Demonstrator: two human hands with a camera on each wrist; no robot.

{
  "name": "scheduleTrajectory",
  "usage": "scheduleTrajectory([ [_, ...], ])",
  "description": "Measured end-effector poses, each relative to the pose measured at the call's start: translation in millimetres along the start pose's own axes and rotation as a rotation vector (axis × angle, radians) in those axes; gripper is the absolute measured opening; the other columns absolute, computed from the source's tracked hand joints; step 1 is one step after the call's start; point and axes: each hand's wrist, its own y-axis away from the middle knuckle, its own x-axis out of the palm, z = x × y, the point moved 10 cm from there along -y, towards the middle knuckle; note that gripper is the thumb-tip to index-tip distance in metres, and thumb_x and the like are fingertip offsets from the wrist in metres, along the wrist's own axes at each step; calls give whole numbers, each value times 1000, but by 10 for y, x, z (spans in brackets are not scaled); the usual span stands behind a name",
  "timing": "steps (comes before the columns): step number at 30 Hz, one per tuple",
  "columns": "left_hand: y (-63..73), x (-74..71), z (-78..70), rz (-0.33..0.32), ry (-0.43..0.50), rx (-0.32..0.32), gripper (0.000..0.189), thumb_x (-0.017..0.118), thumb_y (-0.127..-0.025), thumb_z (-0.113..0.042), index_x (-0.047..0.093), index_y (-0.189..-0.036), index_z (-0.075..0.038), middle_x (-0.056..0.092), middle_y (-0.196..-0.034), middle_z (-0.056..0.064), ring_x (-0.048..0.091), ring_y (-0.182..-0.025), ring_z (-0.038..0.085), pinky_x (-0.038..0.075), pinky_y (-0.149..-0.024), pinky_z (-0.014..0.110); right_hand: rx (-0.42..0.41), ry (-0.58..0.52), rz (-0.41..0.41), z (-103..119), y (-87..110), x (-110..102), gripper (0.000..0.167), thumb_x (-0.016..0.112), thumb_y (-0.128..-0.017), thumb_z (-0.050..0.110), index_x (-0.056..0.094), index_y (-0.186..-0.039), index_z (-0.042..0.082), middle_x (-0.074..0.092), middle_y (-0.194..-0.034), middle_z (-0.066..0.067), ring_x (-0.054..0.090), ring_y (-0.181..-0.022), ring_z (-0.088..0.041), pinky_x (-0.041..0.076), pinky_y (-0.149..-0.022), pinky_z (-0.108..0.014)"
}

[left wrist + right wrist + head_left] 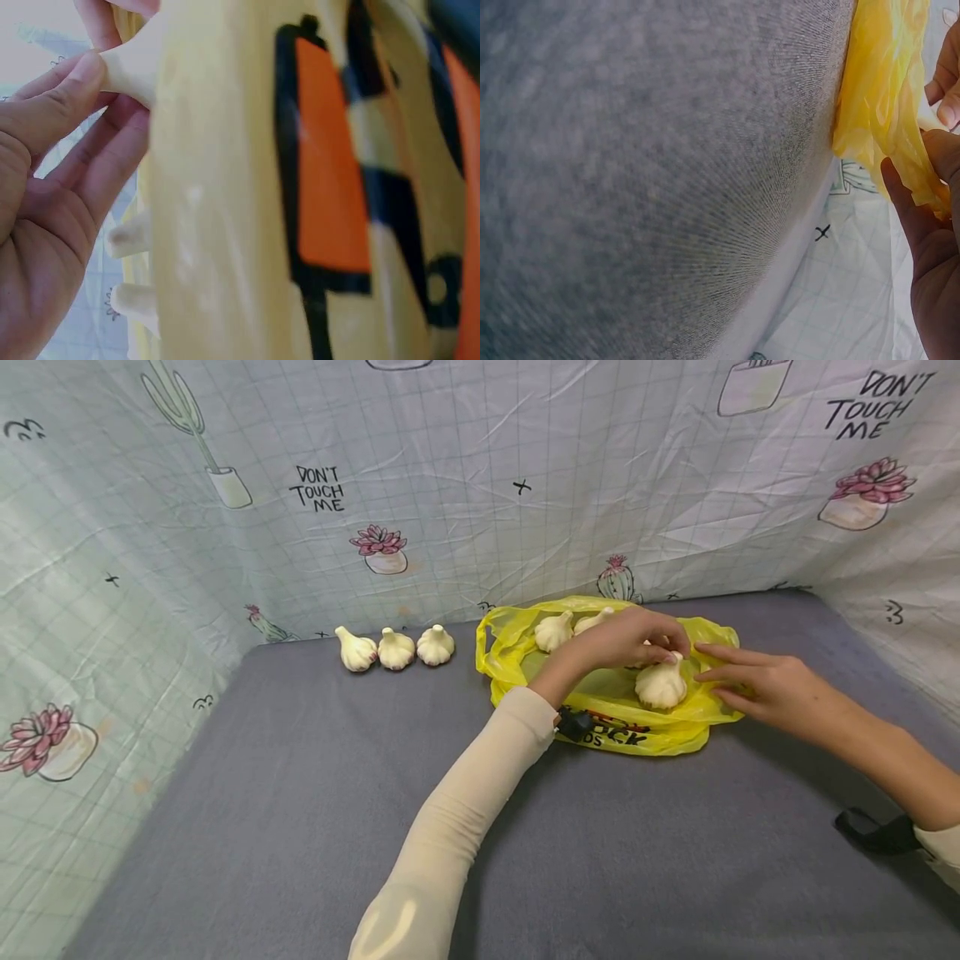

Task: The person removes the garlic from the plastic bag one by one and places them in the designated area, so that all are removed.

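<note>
A yellow plastic bag (517,672) lies on the grey tabletop with its mouth spread upward. Inside it stands a white garlic bulb (662,685), whose stem my left hand (633,639) pinches between thumb and fingers. In the left wrist view the stem (127,71) shows between those fingertips, the bulb's body hidden behind the bag wall. My right hand (780,689) holds the bag's right edge, with yellow plastic between thumb and finger in the right wrist view. More garlic bulbs (553,632) sit at the back of the bag, partly covered by my left hand.
Three garlic bulbs (395,649) stand in a row left of the bag, near the table's back edge. A printed cloth (465,485) hangs behind and on both sides of the grey tabletop (300,793).
</note>
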Motion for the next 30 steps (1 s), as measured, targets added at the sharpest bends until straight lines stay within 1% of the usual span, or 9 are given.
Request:
scheduleTrajectory([
  [2,-6,28,9,18,24,-20,19,63,-102,-13,71,-119,-8,70,-120,1,65,-110,9,47,-92,14,1,0,4,-1,11,5,67,35,-106,53,79,-103,3,46,-151,11,44,-62,6,37,-51,-13],
  [7,-13,125,39,65,147,-61,26,69,-98,-13,68,-123,-7,69,-122,1,64,-112,9,47,-93,13,15,14,14,-14,27,6,68,34,-105,55,79,-103,4,54,-148,2,43,-62,6,36,-52,-13],
  [9,-16,154,47,71,191,-56,29,71,-96,-12,67,-124,-6,69,-119,1,64,-111,8,47,-93,13,19,22,16,-16,27,1,68,34,-105,55,79,-104,5,56,-147,0,42,-61,6,36,-51,-13],
  [14,-25,170,45,68,216,-12,27,70,-98,-14,72,-123,-6,72,-111,1,60,-94,8,47,-85,16,16,21,22,-9,22,-6,67,34,-105,55,79,-105,5,51,-149,5,46,-62,5,37,-52,-13],
  [17,-24,160,58,70,233,-14,30,69,-99,-14,71,-127,-6,72,-115,1,56,-91,9,46,-84,17,14,23,21,-7,20,-13,68,33,-105,55,79,-104,5,50,-150,6,49,-64,3,39,-53,-13],
  [19,-17,154,73,70,259,-26,32,68,-98,-12,69,-130,-5,72,-118,2,57,-94,8,47,-86,17,13,26,19,-6,20,-19,68,33,-105,55,79,-104,5,51,-149,6,50,-65,2,39,-54,-14],
  [23,9,116,111,38,282,-53,26,70,-97,-11,71,-122,-3,73,-112,4,65,-98,8,49,-87,17,17,20,28,-7,24,-10,67,34,-104,55,79,-105,5,50,-150,7,50,-66,2,39,-55,-14],
  [26,32,65,131,-2,271,-70,21,72,-95,-12,74,-114,-3,74,-107,3,68,-100,7,50,-88,16,20,23,36,-8,32,4,67,34,-104,55,79,-105,6,51,-149,6,52,-68,0,41,-57,-15],
  [30,66,-20,113,-49,256,-75,23,73,-95,-14,75,-116,-4,75,-111,2,67,-101,5,49,-90,15,23,33,28,-18,39,-4,67,34,-104,55,79,-105,7,53,-148,5,54,-69,-2,42,-57,-15],
])
